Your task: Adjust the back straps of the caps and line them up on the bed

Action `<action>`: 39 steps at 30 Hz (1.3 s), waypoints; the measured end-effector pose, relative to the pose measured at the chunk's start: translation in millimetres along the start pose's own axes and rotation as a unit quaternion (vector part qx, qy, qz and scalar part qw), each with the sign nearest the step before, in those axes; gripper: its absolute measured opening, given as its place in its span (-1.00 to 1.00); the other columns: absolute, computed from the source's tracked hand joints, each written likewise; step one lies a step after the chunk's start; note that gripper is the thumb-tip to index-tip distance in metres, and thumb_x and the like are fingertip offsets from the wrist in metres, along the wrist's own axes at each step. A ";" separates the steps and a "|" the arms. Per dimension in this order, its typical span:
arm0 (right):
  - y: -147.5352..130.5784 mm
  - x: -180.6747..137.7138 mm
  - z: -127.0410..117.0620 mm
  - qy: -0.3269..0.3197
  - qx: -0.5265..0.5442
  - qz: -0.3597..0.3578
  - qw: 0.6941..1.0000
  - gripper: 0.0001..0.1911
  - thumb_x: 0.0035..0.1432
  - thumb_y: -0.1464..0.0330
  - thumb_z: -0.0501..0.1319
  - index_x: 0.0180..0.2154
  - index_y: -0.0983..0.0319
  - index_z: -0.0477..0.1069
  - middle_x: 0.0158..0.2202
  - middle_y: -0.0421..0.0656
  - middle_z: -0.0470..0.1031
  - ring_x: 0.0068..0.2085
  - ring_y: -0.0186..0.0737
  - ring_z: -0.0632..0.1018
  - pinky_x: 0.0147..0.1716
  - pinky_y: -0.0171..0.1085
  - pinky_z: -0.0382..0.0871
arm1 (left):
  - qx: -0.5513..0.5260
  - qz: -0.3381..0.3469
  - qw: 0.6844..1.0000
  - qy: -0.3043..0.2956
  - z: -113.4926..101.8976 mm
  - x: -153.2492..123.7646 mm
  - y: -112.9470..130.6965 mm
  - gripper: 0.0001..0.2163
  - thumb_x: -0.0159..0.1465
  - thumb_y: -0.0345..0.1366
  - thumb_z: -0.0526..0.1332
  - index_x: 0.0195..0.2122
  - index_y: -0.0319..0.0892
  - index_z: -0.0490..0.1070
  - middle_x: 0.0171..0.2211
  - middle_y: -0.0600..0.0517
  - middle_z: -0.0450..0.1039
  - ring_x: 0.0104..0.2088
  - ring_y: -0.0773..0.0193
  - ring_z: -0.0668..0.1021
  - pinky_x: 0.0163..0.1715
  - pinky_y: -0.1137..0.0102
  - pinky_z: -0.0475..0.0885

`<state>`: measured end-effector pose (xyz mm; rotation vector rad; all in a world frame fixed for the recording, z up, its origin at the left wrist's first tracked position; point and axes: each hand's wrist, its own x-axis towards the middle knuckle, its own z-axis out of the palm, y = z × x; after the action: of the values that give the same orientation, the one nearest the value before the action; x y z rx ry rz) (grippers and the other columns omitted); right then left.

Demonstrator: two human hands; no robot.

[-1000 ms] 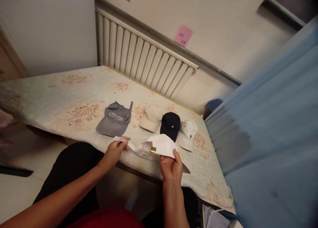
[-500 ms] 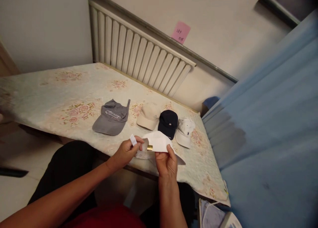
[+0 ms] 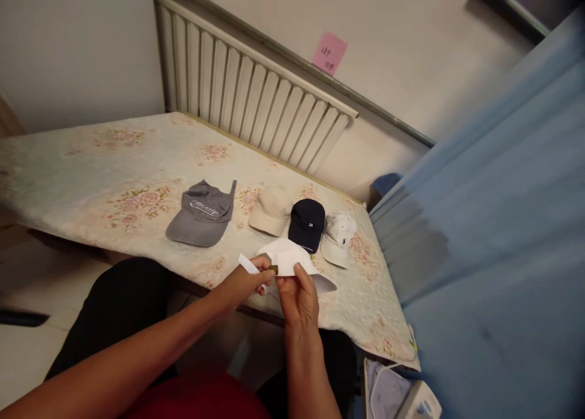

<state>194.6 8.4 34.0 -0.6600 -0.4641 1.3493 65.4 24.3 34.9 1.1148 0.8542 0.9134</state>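
Note:
A white cap [image 3: 286, 253] is held over the table's near edge, its brim pointing right. My right hand [image 3: 299, 291] grips its lower rim, thumb on the outside. My left hand [image 3: 251, 280] is closed on the cap's white back strap [image 3: 247, 263], whose loose end sticks up past the fingers. The fingertips touch the brass-coloured buckle [image 3: 273, 269]. Just beyond lie a beige cap [image 3: 269, 212], a navy cap [image 3: 307, 224] and a white cap with a small dark logo [image 3: 338, 239]. A grey cap [image 3: 203, 215] with white lettering lies farther left, its strap sticking up.
A pale floral cloth covers the table [image 3: 150, 163]. Behind it stands a white radiator [image 3: 251, 84] with a pink note [image 3: 329, 52] above. A blue curtain [image 3: 479, 254] hangs along the right side. A white device [image 3: 420, 401] sits low at the right front.
My left hand has moved right, up to the buckle, and more of the strap's loose end now shows. The right hand still holds the cap. The view has shifted slightly.

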 end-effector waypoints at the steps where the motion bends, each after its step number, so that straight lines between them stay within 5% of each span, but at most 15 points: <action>1: 0.8 -1.6 1.3 -0.011 -0.011 0.005 1.000 -0.56 0.03 0.43 0.28 0.00 0.25 0.36 -0.11 -0.10 0.57 -0.13 -0.19 0.57 -0.12 -0.20 0.46 | -0.003 -0.004 1.000 -0.005 0.2 -0.3 0.4 -0.80 0.05 -0.20 0.25 -0.52 -0.19 0.28 -0.52 0.12 0.29 -0.50 0.37 0.35 -0.51 0.47 0.29; 6: 4.5 -7.3 4.1 -0.019 -0.058 0.045 0.997 -0.63 -0.04 0.41 0.34 -0.13 0.29 0.42 -0.32 -0.17 0.57 -0.37 -0.29 0.55 -0.43 -0.35 0.41 | 0.004 -0.021 1.000 -0.008 -3.3 3.3 -3.8 -0.82 0.02 -0.25 0.26 -0.52 -0.18 0.26 -0.54 0.11 0.34 -0.51 0.37 0.39 -0.52 0.47 0.28; 16: 6.9 -8.5 1.7 0.000 -0.054 0.081 0.995 -0.77 -0.13 0.47 0.39 -0.34 0.33 0.44 -0.52 -0.26 0.50 -0.57 -0.47 0.41 -0.54 -0.45 0.30 | -0.017 -0.017 1.000 -0.010 -6.0 2.9 -2.0 -0.81 0.01 -0.28 0.29 -0.52 -0.18 0.25 -0.55 0.10 0.39 -0.51 0.34 0.43 -0.51 0.46 0.28; 29: 4.1 -13.8 5.7 -0.025 -0.053 0.108 0.992 -0.77 -0.13 0.46 0.39 -0.34 0.32 0.47 -0.50 -0.24 0.51 -0.54 -0.43 0.42 -0.53 -0.42 0.34 | -0.096 -0.026 0.995 -0.016 -4.6 -2.6 -6.6 -0.79 0.08 -0.21 0.29 -0.48 -0.20 0.30 -0.50 0.07 0.42 -0.48 0.35 0.44 -0.49 0.46 0.26; 39: 5.8 -15.6 6.4 0.000 -0.051 0.105 0.993 -0.80 -0.12 0.45 0.39 -0.40 0.32 0.42 -0.53 -0.25 0.47 -0.56 -0.48 0.39 -0.56 -0.47 0.29 | -0.009 -0.005 1.000 -0.012 -6.7 -2.0 -7.1 -0.82 0.12 -0.23 0.24 -0.48 -0.17 0.25 -0.57 0.14 0.33 -0.57 0.39 0.35 -0.53 0.46 0.21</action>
<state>183.4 -5.4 35.8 -0.8099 -0.4754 1.5323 59.7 23.5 26.8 1.1032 0.8293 0.8952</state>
